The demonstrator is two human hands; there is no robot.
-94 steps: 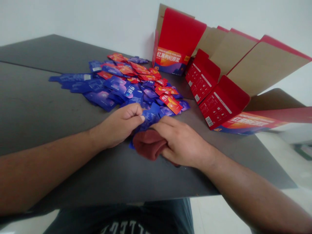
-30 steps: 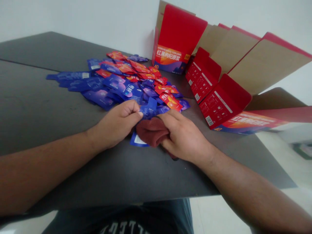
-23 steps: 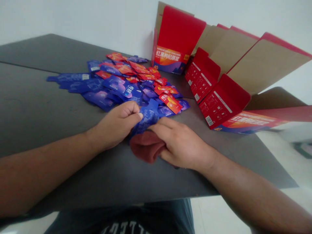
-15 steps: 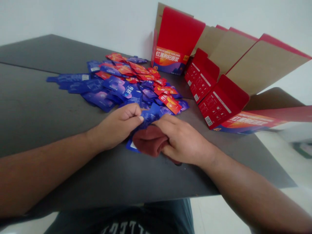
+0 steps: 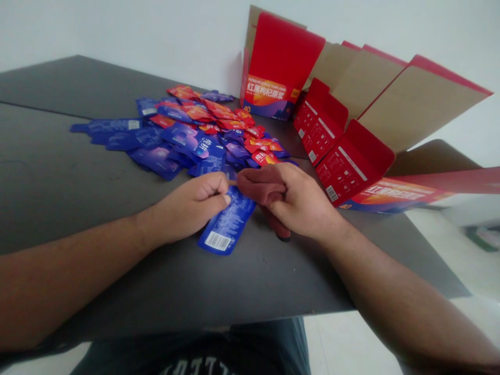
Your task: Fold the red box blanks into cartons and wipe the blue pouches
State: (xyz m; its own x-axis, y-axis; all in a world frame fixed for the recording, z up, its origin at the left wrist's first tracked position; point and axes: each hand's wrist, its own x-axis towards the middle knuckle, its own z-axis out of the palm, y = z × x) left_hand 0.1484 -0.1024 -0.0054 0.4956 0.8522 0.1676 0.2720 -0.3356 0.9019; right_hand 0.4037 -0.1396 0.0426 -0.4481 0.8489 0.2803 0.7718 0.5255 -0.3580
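Tabletop (image 5: 175,286) beneath, left hand (image 5: 195,205) curls on sachet (image 5: 230,221), right hand (image 5: 308,200) clutches cloth (image 5: 261,185).

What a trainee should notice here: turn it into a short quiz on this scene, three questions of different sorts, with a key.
1. What does the right hand hold?
A. A long red cardboard flap
B. A soft, bunched reddish-brown cloth
C. A round white paper cup

2. True or false: the flat, blue, plastic-looking pouch beside the left hand lies with its barcode hidden from the camera.

3. Which number is printed at the lower left of the front of the leftmost open red cardboard box?

Key: 1. B. 2. False: the barcode faces up, in plain view. 3. 40.
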